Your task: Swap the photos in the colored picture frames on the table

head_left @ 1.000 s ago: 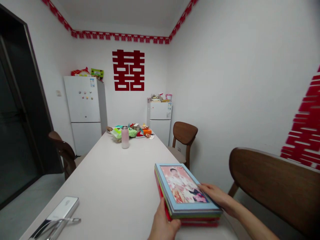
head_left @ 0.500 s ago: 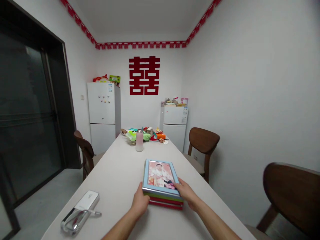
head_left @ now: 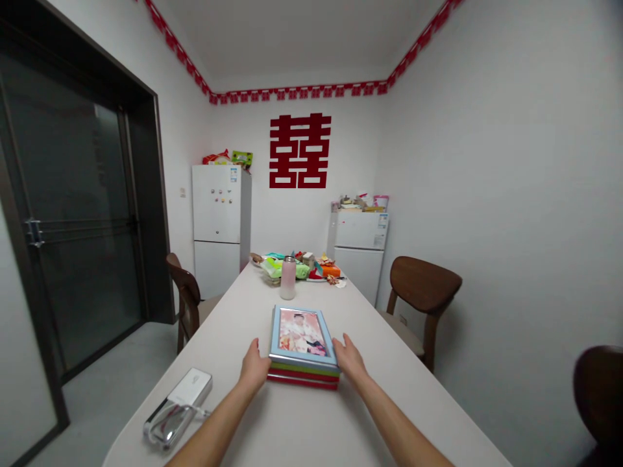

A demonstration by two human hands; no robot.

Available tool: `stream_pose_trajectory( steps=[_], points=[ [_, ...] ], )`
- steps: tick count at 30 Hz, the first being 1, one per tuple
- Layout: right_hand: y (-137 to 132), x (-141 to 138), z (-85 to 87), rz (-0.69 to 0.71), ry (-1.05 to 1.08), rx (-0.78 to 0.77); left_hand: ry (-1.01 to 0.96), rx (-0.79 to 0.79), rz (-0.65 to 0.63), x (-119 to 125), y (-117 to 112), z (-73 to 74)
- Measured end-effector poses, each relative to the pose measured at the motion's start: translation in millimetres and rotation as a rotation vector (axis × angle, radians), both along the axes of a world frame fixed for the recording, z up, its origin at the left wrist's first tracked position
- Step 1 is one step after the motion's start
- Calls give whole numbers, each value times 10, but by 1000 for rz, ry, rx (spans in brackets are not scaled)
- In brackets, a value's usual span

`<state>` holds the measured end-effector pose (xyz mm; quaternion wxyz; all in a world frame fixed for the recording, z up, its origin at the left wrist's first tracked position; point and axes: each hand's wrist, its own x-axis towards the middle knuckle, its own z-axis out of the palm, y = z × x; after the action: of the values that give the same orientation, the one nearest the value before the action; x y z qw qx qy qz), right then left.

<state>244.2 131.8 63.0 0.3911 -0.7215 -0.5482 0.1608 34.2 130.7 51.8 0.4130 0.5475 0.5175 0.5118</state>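
A stack of picture frames lies in the middle of the table, with a light blue picture frame [head_left: 275, 334] on top holding a pinkish photo. Green and red frames [head_left: 302, 379] show below its front edge. At the stack's left front corner is my left hand [head_left: 254, 370], thumb raised off the frame and fingertips against or close to the side. My right hand [head_left: 350, 360] is by the right side, its thumb also lifted and fingers spread apart. Contact of the hidden fingertips with the stack is hard to make out.
A power bank with a coiled white cable [head_left: 178, 408] lies at the table's left front. Beyond the stack stand a pink bottle [head_left: 288, 279] and a heap of colourful packets [head_left: 296, 267]. Brown chairs [head_left: 423, 285] flank the white table [head_left: 233, 324].
Both thumbs have come off the blue frame, and the hands have loosened to the stack's sides. The view has turned slightly left.
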Motion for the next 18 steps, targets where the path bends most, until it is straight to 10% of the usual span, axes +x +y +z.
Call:
stream_pose_trajectory(
  steps=[6, 10, 13, 18],
  points=[
    [-206, -371, 482, 92, 283, 267, -231, 165, -129, 228, -224, 784],
    [-600, -697, 945, 547, 890, 633, -448, 258, -467, 464, -520, 1245],
    [-784, -780, 1033, 614, 1049, 613, -616, 286, -693, 500, -660, 1297],
    [-777, -775, 842, 604, 1150, 535, -653, 198, -653, 470, -658, 1100]
  ],
)
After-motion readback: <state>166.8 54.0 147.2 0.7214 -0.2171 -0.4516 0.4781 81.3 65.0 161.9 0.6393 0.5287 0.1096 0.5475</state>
